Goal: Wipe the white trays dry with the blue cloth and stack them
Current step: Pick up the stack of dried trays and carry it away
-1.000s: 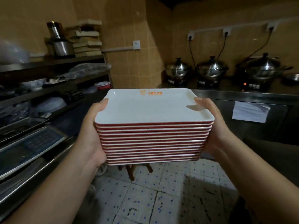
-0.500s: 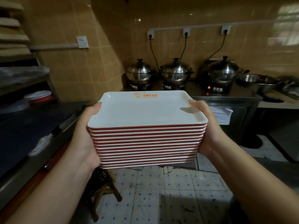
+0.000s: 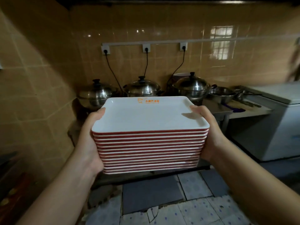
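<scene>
A stack of white rectangular trays with red undersides [image 3: 150, 135] is held in the air between two hands, in front of a stainless-steel counter [image 3: 215, 109] that carries the pots. The stack's long axis runs left to right across the body, so each grip takes a short end: the left hand [image 3: 90, 140] is clasped round the left end, thumb laid on the top tray's rim and fingers hidden beneath, and the right hand [image 3: 209, 137] is clasped round the right end in the same way. Neither hand is released; both are grasping the stack. The two hands are seen at about the same distance from the counter, with neither clearly nearer.

The stack is held level, its far edge just in front of the three lidded steel pots [image 3: 142, 88] that stand in a row at the back of the counter. Any setting-down is judged to call for a forward carry with both ends lowered together, since a tilt toward one end could slide the upper trays.

Counted by the red edges, about fourteen trays are stacked; the exact number cannot be told at the lowest layers. An orange printed logo [image 3: 148, 100] is seen on the top tray. Three pots and three wall sockets [image 3: 146, 47] above the counter are counted, and a steel bowl [image 3: 222, 95] at the counter's right. No blue cloth is seen.
</scene>
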